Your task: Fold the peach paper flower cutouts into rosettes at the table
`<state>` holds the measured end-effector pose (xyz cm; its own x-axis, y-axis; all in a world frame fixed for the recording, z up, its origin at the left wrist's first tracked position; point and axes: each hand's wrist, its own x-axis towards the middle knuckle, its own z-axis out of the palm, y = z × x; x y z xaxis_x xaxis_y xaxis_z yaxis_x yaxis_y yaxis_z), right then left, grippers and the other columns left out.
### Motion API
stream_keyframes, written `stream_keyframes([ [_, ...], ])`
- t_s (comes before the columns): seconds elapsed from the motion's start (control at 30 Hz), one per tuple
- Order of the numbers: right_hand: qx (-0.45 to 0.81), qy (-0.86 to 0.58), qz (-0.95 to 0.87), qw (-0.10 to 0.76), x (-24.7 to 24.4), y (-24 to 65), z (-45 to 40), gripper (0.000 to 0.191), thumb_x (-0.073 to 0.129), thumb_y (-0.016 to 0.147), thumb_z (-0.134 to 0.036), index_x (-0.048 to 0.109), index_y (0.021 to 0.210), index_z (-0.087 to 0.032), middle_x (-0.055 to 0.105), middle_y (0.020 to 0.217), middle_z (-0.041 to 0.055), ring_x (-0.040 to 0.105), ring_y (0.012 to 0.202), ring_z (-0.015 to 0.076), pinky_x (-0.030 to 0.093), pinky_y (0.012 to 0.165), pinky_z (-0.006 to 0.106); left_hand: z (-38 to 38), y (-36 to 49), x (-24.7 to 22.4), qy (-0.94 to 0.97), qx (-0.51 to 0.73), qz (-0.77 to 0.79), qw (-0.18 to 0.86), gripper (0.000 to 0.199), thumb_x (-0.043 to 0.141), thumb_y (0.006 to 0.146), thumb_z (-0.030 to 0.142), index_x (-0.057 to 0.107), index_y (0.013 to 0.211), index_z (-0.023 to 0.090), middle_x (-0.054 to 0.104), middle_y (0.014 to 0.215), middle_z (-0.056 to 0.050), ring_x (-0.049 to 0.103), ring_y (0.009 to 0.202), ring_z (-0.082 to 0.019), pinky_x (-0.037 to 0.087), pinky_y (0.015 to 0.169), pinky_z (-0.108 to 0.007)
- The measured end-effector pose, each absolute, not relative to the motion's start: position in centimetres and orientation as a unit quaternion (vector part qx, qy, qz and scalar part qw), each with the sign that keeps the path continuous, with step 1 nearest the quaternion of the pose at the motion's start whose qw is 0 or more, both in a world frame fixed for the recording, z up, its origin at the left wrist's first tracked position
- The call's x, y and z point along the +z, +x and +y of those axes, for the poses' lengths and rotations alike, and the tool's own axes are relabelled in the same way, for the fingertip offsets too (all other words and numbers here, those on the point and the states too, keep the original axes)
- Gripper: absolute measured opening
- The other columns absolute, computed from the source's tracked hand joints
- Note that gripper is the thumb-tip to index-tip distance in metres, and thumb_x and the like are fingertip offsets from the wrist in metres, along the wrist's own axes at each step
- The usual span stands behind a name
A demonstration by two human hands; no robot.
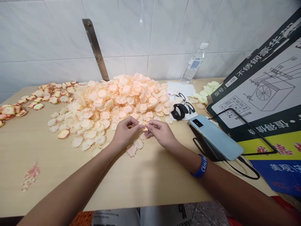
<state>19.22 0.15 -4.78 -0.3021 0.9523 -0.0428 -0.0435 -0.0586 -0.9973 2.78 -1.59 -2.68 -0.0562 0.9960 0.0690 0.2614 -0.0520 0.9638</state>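
Note:
A small cream artificial petal piece with a scalloped edge [145, 128] is pinched between both hands. My left hand [126, 131] grips its left side with thumb and forefinger. On its right side, the thumb and fingers of my right hand [161, 131] are closed on it. Just beyond the hands rises a big heap of pale peach petal pieces [124, 94]. A couple of loose petal pieces [132, 150] lie on the table below my hands.
Red-edged petal pieces [56, 92] lie at the left, and red scraps [31, 176] nearer me. A light blue phone [216, 137] with a cable, a black watch [178, 111], glasses [190, 107], a water bottle [193, 64] and a printed cardboard box [265, 94] stand or lie at the right.

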Motion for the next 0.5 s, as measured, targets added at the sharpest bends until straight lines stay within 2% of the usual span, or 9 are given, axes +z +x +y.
stream_keyframes([
  [0.1,0.647,-0.399,-0.506,0.408,-4.7,19.0,0.1,0.044,0.077,0.063,-0.056,0.067,0.078,-0.016,0.069,0.074,0.0029,0.069,0.067,0.0154,0.061,0.071,0.032,-1.9,2.9,-3.0,0.590,0.437,0.568,0.373,0.024,0.072,0.072,0.037,0.059,0.070,0.017,0.059,0.067,0.002,0.053,0.060,-0.011,0.040,0.055,-0.022],
  [0.2,0.664,-0.395,-0.486,0.408,-4.8,18.9,0.2,0.040,0.080,0.062,-0.051,0.067,0.077,-0.016,0.070,0.076,0.0029,0.069,0.069,0.0147,0.060,0.075,0.032,-2.1,3.0,-3.1,0.632,0.418,0.562,0.332,0.017,0.069,0.075,0.033,0.061,0.074,0.018,0.062,0.070,0.002,0.056,0.064,-0.012,0.042,0.059,-0.023],
  [0.33,0.664,-0.394,-0.480,0.415,-5.0,19.2,0.6,0.040,0.081,0.061,-0.050,0.065,0.075,-0.016,0.068,0.069,0.0005,0.066,0.062,0.0126,0.059,0.068,0.030,-1.6,2.4,-2.5,0.625,0.395,0.556,0.379,0.017,0.070,0.073,0.031,0.059,0.069,0.018,0.060,0.064,0.002,0.053,0.059,-0.011,0.039,0.056,-0.023],
  [0.4,0.651,-0.400,-0.489,0.422,-5.0,19.3,0.9,0.042,0.081,0.060,-0.051,0.064,0.074,-0.016,0.067,0.065,0.0004,0.065,0.059,0.0126,0.058,0.063,0.028,-1.1,1.7,-2.0,0.582,0.429,0.556,0.409,0.020,0.071,0.070,0.032,0.058,0.068,0.017,0.057,0.062,0.002,0.052,0.058,-0.011,0.038,0.054,-0.023],
  [0.5,0.635,-0.401,-0.508,0.422,-4.9,19.4,1.0,0.042,0.078,0.064,-0.054,0.061,0.073,-0.016,0.066,0.062,0.0020,0.065,0.056,0.0132,0.056,0.058,0.027,-0.4,1.0,-1.5,0.548,0.490,0.552,0.395,0.019,0.072,0.068,0.030,0.058,0.069,0.017,0.057,0.063,0.002,0.049,0.057,-0.010,0.037,0.054,-0.023],
])
